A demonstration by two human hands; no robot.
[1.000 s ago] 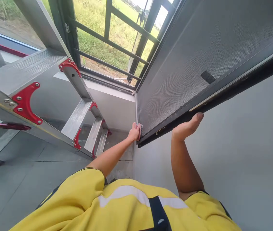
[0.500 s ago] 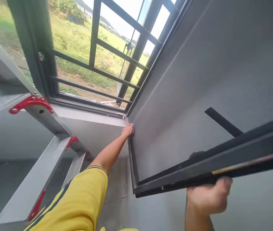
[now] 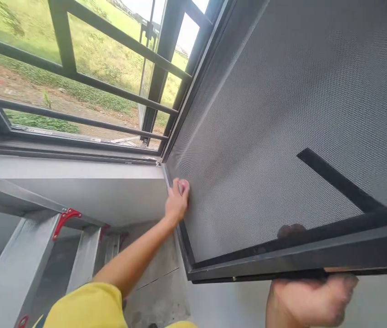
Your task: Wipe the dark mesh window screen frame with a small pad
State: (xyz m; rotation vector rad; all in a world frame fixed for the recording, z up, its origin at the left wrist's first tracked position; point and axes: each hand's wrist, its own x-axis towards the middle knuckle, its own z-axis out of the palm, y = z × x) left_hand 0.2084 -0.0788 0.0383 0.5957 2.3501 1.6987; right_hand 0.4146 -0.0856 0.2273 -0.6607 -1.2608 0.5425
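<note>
Screen panel (image 3: pixel 282 114) under my left fingers (image 3: pixel 181 187): fine woven mesh, grey, matt, grainy-looking. Its frame (image 3: pixel 282 262), above my right hand (image 3: pixel 308 300): dark metal, smooth, satin sheen. Window bars (image 3: pixel 77 77) beyond my left fingers: same dark painted metal. Ladder (image 3: pixel 16 269) below them: brushed aluminium, dull, with glossy red brackets. Wall under sill: smooth matt plaster.

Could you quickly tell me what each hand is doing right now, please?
Left hand: closed on a small pink thing, pressed against the screen frame at its hinge side.
Right hand: gripping the frame's bottom rail from below; blurred.
</note>
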